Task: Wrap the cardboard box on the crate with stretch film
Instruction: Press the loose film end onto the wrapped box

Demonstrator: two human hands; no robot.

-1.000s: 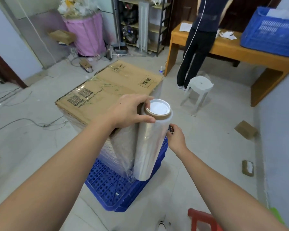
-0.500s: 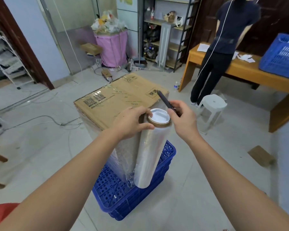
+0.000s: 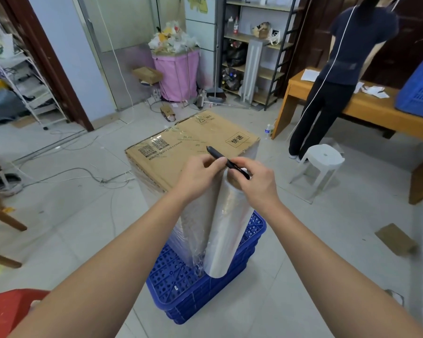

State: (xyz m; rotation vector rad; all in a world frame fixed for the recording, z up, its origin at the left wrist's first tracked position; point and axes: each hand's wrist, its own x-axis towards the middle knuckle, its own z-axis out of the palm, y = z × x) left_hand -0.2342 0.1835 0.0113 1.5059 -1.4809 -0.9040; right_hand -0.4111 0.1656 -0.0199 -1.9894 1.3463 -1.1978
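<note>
Black pen (image 3: pixel 227 162) is pinched by both hands: the left hand (image 3: pixel 197 176) at its far part, the right hand (image 3: pixel 257 181) at its near end, over the upright stretch film roll (image 3: pixel 227 228). Behind it, the film-wrapped cardboard box (image 3: pixel 188 150) stands on the blue crate (image 3: pixel 205 293).

Both forearms bare, no sleeves in view. Left grip (image 3: pixel 197 175) and right grip (image 3: pixel 258 178): no gloves, rings, watch.
</note>
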